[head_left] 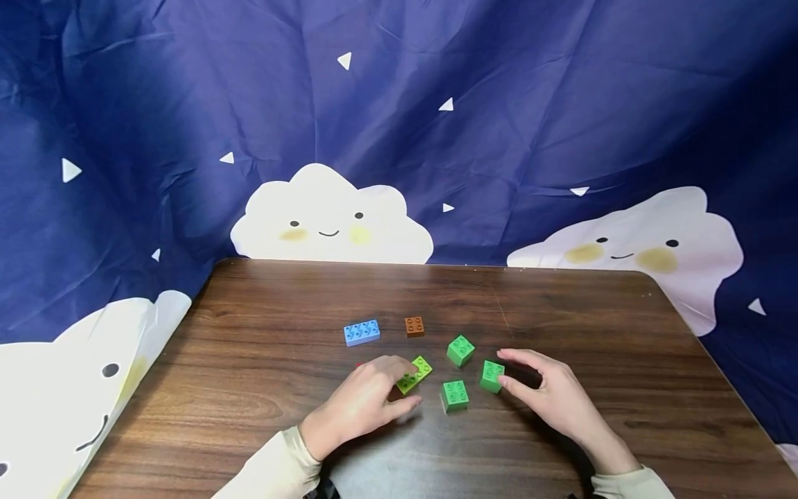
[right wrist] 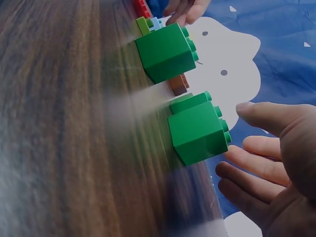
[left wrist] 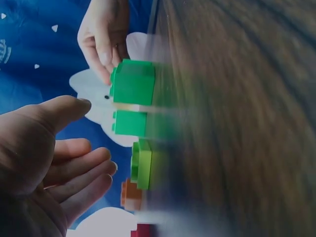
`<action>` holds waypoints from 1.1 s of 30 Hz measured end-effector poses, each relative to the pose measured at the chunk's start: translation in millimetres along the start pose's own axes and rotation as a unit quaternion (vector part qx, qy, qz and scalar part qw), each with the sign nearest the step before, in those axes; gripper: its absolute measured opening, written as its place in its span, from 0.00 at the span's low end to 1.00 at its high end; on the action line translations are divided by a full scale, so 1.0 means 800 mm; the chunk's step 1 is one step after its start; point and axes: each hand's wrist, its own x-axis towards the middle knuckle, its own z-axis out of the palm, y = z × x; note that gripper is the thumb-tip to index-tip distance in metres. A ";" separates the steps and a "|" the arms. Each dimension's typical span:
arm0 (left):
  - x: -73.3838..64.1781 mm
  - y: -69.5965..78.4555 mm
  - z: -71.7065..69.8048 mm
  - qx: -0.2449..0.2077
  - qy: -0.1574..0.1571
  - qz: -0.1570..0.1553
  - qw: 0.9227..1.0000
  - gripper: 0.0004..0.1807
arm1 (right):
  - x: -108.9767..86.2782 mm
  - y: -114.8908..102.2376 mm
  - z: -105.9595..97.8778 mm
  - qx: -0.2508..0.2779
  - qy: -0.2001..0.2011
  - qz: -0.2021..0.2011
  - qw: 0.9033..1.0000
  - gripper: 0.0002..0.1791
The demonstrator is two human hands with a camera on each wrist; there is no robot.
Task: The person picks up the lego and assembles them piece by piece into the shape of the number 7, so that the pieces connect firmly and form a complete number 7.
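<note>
My left hand point(head_left: 364, 398) hovers over a lime-green brick point(head_left: 420, 374), fingers bent loosely above its studs and thumb apart. In the left wrist view that hand point(left wrist: 54, 158) has nothing between thumb and fingers. My right hand point(head_left: 555, 395) is beside the rightmost green brick point(head_left: 492, 376), thumb and fingers spread around its right side. The right wrist view shows this hand point(right wrist: 276, 158) with a gap between thumb and fingers, next to the green brick point(right wrist: 200, 131). Two more green bricks, a rear one point(head_left: 460, 351) and a front one point(head_left: 455, 396), stand between the hands.
Farther back on the wooden table point(head_left: 280, 305) lie a blue brick point(head_left: 361, 333) and a small brown brick point(head_left: 414, 326). A red brick point(right wrist: 141, 8) is mostly hidden behind my left hand in the head view. A blue cloud-print curtain point(head_left: 486, 138) hangs behind the table.
</note>
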 end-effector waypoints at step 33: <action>0.038 0.034 0.038 0.023 -0.069 -0.009 0.997 0.20 | -0.002 0.007 0.017 0.003 -0.008 -0.003 1.000 0.24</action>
